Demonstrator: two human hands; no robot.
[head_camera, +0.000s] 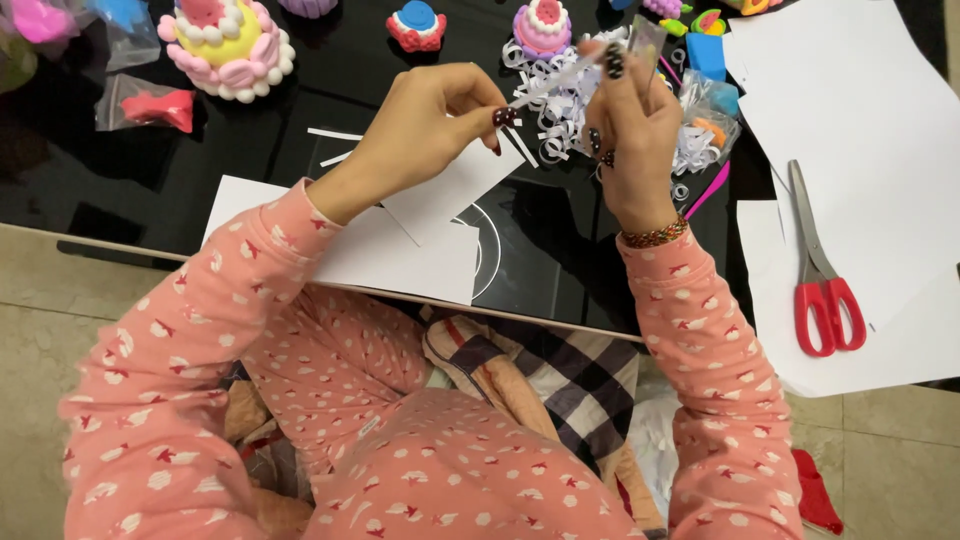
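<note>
A thin white paper strip (548, 83) is pinched at both ends: the left hand (425, 125) closes finger and thumb on its near-left end, the right hand (628, 130) grips its far end, above a black table (560, 260). Curled paper strips (560, 120) lie just beyond, white sheets (400, 250) nearer, red-handled scissors (822, 270) well right.

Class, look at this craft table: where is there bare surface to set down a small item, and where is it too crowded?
Bare black table lies just below the right hand, between the cut white sheet and the large paper with the red scissors. Another dark patch sits left of the left hand, under the clay cake. The top edge, with clay models and curled paper strips, is crowded.
</note>
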